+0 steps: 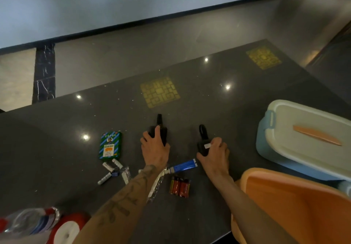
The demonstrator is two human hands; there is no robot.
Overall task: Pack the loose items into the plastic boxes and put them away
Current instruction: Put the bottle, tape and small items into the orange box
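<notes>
Left hand [154, 148] wrapped round black handheld device [160, 132], antenna pointing away; right hand [213, 153] gripping second black device [203, 145] w/ white label, both resting on dark table [209, 101]. Blue-and-white lidded box [303, 139] at right edge, lid on. Orange box [296, 205] nearer, open. Red tape roll [66, 228] + plastic bottle [30, 221] bottom left. Green packet [110, 146] left of hands. Blue tube [183, 165] btwn forearms, battery pack [180, 186] just below. Small white tubes [112, 169] under packet.
</notes>
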